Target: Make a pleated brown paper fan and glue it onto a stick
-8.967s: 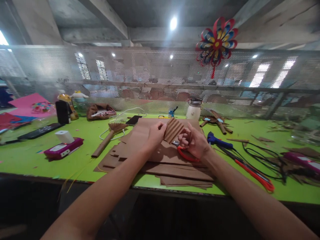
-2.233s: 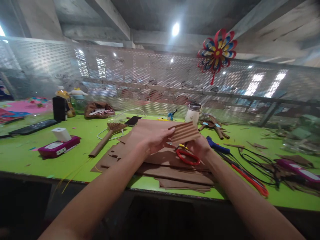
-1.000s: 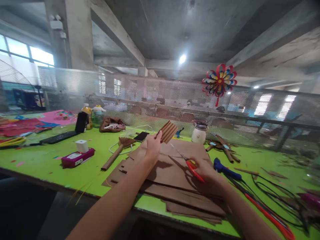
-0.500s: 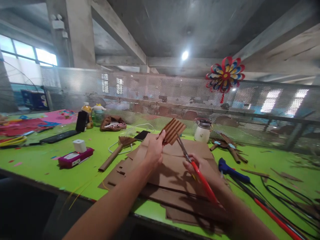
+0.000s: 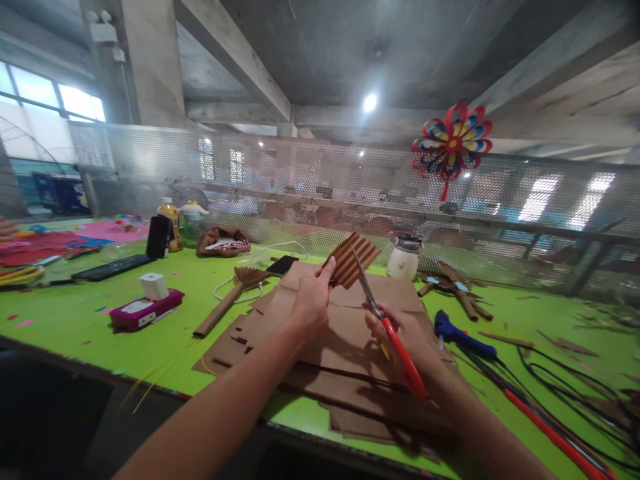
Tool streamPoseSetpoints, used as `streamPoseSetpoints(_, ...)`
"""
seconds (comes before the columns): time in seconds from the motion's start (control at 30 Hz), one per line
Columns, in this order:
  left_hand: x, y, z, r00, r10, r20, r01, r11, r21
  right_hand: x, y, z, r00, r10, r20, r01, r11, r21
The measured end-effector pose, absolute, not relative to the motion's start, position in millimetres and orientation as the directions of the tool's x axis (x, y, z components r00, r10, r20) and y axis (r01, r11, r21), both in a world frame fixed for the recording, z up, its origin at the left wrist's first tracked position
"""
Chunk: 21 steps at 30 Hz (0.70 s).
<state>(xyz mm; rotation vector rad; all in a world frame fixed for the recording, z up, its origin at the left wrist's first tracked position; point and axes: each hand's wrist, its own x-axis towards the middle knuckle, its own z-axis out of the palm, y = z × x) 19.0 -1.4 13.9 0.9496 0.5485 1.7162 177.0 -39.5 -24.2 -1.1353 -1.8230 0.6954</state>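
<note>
Between the thumb and fingers of my left hand is a pleated piece of brown paper, tilted up above the sheets. My right hand grips red-handled scissors, whose blades point up and lie against the right part of the pleated paper. Whether the blades have paper between them I cannot tell. Beneath both hands lies a stack of brown paper sheets. To the left rests a rolled paper stick with a fanned pleated end.
On the green table are a purple box with a white charger, a phone and a white jar. At right lie a blue glue gun, black cables and paper pieces. A mesh panel stands behind.
The pleated paper has turned slightly and shifted a little to the right. The scissors stay beside it, their blades now looking less spread. The whole view has shifted slightly.
</note>
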Motion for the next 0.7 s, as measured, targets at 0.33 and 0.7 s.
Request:
streamPoseSetpoints(0.33, 19.3, -1.0, 13.7, -0.124, 0.931, 0.343, -0.599, -0.346, 0.722, 175.1, -42.3, -25.8, -0.174, 0.899, 0.402, 0.424, 0.436, -0.794)
streamPoseSetpoints(0.7, 17.2, -1.6, 14.9, -0.139, 0.957, 0.254, -0.609, -0.285, 0.741, 170.4, -44.8, -28.7, -0.134, 0.895, 0.425, 0.467, 0.436, -0.770)
